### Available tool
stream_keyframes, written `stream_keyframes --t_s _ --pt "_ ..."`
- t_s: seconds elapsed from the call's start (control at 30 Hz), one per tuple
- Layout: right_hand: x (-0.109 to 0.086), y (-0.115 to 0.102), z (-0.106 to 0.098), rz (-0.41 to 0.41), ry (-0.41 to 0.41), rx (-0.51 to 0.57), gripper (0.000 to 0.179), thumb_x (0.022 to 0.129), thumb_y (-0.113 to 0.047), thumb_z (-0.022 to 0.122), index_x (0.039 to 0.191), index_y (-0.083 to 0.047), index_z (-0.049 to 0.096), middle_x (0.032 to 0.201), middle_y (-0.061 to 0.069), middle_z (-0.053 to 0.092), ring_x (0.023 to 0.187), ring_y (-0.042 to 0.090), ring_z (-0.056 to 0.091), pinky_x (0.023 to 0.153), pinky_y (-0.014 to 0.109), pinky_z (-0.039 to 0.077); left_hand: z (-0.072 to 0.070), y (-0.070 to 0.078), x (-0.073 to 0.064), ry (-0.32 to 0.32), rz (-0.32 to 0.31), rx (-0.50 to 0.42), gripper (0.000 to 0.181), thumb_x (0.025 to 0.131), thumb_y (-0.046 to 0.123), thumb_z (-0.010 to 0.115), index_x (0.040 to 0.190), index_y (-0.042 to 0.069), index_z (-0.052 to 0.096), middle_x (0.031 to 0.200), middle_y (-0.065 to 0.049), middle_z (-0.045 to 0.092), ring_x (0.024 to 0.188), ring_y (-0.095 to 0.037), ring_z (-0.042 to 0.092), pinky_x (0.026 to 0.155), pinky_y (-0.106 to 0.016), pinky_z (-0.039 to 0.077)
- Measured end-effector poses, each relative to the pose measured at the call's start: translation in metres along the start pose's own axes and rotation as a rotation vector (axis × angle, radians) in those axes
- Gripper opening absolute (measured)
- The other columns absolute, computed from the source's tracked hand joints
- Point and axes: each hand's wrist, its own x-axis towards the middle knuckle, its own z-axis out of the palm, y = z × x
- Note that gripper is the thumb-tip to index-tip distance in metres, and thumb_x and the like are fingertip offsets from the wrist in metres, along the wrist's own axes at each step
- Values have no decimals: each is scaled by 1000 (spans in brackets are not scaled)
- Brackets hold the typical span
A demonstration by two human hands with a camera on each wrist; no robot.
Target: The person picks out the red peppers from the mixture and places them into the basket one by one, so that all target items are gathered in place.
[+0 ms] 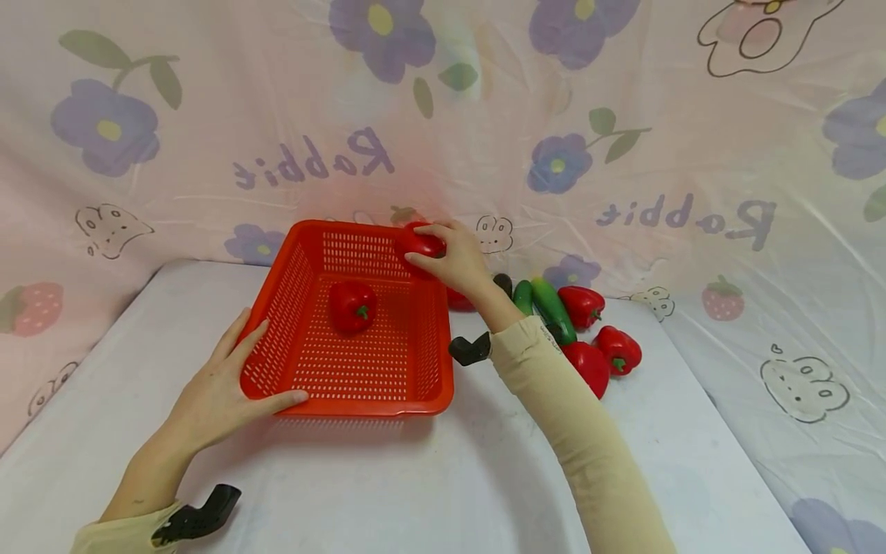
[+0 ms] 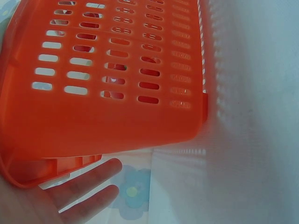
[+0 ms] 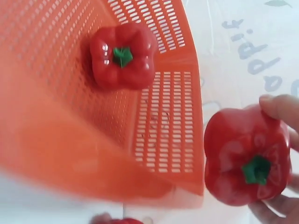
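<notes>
An orange-red plastic basket (image 1: 394, 406) with slotted walls stands on the white table. Inside it lies one red bell pepper (image 1: 351, 306) with a green stem. At the basket's near left corner, my left hand (image 1: 214, 400) grips the rim, its thumb over the front edge. My right hand (image 1: 457, 258) holds a second red bell pepper (image 3: 245, 156) by its side, at the far right corner of the basket. In the right wrist view that pepper appears beside the basket's rim, its green stem facing the camera.
Right of the basket lie several vegetables: a green cucumber (image 1: 554, 308), a shorter green one (image 1: 523, 297), a dark one (image 1: 503, 285), and red bell peppers (image 1: 617, 350), one partly behind the right wrist. A printed curtain (image 1: 443, 115) hangs behind the table (image 1: 388, 492).
</notes>
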Motion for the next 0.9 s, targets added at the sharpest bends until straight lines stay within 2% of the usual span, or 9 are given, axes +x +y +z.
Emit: stream_keyframes --t_s 0.23,0.43,0.7,0.9 --pt "4 -5 16 116 -12 88 48 85 -33 72 128 -13 62 134 10 53 120 26 48 97 39 48 0 0 -1 0 4 2 114 71 61 74 154 8 16 163 -3 -4 132 -53 33 90 -73 36" --pt "6 -7 27 155 -15 165 46 86 -30 72 127 -13 62 134 10 54 118 26 49 97 39 49 1 -1 -1 1 0 -7 114 71 61 75 154 9 16 163 -2 -4 132 -54 32 90 -73 35" --pt "8 -7 42 137 -47 75 44 86 -31 71 125 -11 64 130 8 59 119 25 52 100 38 46 1 0 -1 1 0 -7 114 71 61 75 154 9 16 163 -3 -4 132 -54 32 89 -74 36" --pt "8 -6 46 152 -79 59 44 86 -33 71 125 -13 64 127 8 61 116 24 54 99 39 45 0 1 -1 4 4 -10 113 71 60 75 154 8 18 163 -4 -3 132 -54 31 90 -74 35"
